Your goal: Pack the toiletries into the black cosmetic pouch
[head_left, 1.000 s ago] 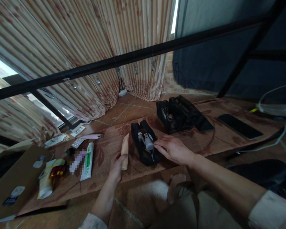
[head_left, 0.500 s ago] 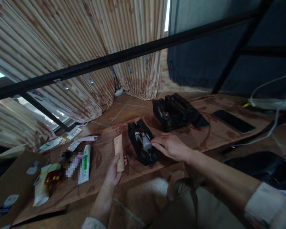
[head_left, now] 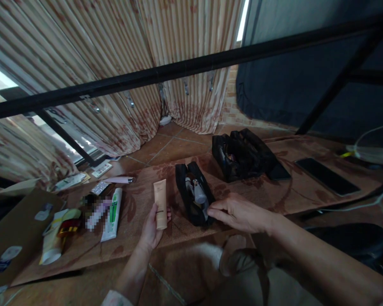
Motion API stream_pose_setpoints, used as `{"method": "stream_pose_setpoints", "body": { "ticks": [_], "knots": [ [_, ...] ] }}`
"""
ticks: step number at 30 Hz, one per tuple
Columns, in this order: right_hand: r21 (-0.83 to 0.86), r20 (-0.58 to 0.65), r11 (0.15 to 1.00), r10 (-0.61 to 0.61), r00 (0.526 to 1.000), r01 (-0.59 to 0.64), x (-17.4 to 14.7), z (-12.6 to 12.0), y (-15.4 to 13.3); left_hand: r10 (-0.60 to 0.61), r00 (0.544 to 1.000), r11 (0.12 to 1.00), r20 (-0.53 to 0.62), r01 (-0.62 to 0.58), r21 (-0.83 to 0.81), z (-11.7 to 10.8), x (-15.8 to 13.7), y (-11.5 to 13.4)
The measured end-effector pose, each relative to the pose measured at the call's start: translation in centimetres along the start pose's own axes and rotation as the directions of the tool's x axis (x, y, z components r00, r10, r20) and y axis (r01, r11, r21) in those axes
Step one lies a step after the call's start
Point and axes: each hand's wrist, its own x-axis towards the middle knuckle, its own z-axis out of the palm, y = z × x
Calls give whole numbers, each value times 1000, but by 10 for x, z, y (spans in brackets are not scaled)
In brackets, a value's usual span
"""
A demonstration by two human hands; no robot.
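Observation:
A beige squeeze tube (head_left: 160,199) stands nearly upright in my left hand (head_left: 150,229), whose fingers wrap round its lower half. To its right, a small black pouch (head_left: 182,187) lies unzipped on the brown patterned cloth. Inside it a light grey bottle (head_left: 199,193) shows, with other small containers partly hidden beside it. The fingertips of my right hand (head_left: 236,212) are pinched together at the pouch's near right rim. A larger black bag (head_left: 234,168), also unzipped, sits behind the pouch; its contents are mostly dark.
At left lie a green-and-white tube (head_left: 114,214), a pink slim item (head_left: 119,180), a pale tube (head_left: 52,246) and an amber-coloured item (head_left: 69,226), beside a cardboard box (head_left: 17,229). A phone (head_left: 327,176) lies at right. A black rail (head_left: 159,74) crosses above the cloth.
My right hand has moved down along the pouch's right rim toward its near end. My left hand still holds the beige tube, now turned slightly. The whole view has shifted a little.

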Motion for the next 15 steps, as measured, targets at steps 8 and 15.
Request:
{"method": "stream_pose_setpoints", "body": {
  "ticks": [8, 15],
  "knots": [
    [74, -94, 997, 37, 995, -31, 1, 3, 6, 23, 1000, 1000, -4, -23, -20, -1, 1, -2],
    [131, -309, 991, 62, 949, -22, -1, 1, 7, 43, 998, 998, 44, -41, -54, -3, -1, -3]
  ]
}}
